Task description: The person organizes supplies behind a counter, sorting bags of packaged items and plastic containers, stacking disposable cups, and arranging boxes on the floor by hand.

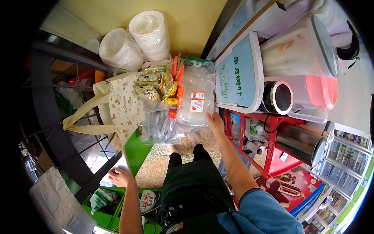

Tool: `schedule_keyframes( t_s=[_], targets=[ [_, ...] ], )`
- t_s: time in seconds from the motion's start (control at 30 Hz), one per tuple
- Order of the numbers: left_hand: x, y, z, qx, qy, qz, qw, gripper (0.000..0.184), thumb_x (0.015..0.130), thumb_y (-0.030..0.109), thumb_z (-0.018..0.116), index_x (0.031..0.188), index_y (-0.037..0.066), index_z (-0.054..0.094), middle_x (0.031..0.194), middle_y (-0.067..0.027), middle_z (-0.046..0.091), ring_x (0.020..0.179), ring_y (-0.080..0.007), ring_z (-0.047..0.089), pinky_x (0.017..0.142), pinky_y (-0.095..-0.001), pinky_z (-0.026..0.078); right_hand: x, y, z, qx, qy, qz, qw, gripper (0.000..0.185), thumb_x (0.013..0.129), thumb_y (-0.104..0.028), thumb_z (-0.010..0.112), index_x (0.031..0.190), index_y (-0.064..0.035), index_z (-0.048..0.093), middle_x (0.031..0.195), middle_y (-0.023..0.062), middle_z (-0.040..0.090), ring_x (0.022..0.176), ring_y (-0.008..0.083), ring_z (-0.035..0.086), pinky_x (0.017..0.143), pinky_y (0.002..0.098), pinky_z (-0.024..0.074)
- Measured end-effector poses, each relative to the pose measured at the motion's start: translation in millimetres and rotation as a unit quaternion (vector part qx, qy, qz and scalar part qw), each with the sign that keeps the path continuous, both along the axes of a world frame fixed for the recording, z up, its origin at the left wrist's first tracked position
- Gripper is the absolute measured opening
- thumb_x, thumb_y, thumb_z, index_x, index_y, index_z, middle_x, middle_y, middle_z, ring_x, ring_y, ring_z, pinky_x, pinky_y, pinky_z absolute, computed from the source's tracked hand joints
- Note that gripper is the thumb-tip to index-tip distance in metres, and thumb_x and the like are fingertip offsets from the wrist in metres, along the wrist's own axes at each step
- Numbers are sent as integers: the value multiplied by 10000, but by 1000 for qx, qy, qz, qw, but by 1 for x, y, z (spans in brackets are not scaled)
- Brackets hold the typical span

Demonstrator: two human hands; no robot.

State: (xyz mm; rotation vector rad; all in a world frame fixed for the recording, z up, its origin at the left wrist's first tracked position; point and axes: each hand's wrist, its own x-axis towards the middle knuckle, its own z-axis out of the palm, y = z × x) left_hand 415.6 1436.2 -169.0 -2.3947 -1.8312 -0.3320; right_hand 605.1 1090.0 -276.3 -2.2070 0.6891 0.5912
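My right hand (216, 124) reaches forward to the lower right corner of a clear plastic bag (196, 84). Thumb and forefinger close on the bag's edge, and the other fingers are hidden. A white printed label (197, 101) is stuck on this bag, whose pale contents I cannot make out. Low on the left, my left hand (121, 177) is curled by a white panel edge (124, 162); what its fingers hold, if anything, is hidden. Left of the labelled bag are packs of wooden sticks (154, 87) and a bag of clear plastic items (159, 126).
Stacked white bowls (150, 37) stand at the back. A cream tote bag (122, 101) hangs beside a dark wire rack (43, 105) on the left. On the right, a red shelf (272, 148) holds a metal container (298, 142), with plastic tubs (300, 50) above.
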Motion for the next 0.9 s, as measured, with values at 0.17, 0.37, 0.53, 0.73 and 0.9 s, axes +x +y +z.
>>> schedule_keyframes(
  t_s=[0.17,0.37,0.53,0.73,0.9],
  targets=[
    [-1,2,-3,6,-1,-3,1000,268,742,260,357,842,56,500,855,-121,490,839,-289,451,733,-399,357,2,6,-15,51,-117,28,991,462,683,-417,583,870,-1,511,882,219,559,851,347,537,718,374,417],
    [-2,1,-2,1,-4,-8,1000,264,746,261,358,835,54,495,852,-123,484,831,-289,448,735,-401,351,10,19,-7,116,-98,-130,980,540,643,-355,654,991,28,500,928,176,576,882,286,549,743,344,420],
    [0,0,0,-3,6,0,1000,292,773,286,365,870,56,518,873,-125,512,847,-282,458,764,-386,344,20,23,19,90,-60,-41,993,572,630,-375,662,1022,12,509,943,170,579,884,265,558,744,328,429],
    [0,0,0,-10,2,0,1000,280,770,278,367,841,49,511,854,-129,507,835,-287,453,766,-388,341,19,20,6,82,-18,-26,996,531,612,-384,672,948,12,560,893,169,594,837,265,575,725,329,435],
    [1,0,1,-13,-9,-3,1000,278,773,281,361,849,53,501,858,-131,499,845,-287,446,771,-389,334,12,17,-16,108,-38,-62,991,523,608,-382,675,938,9,564,888,174,594,832,272,574,712,333,436]
  ],
)
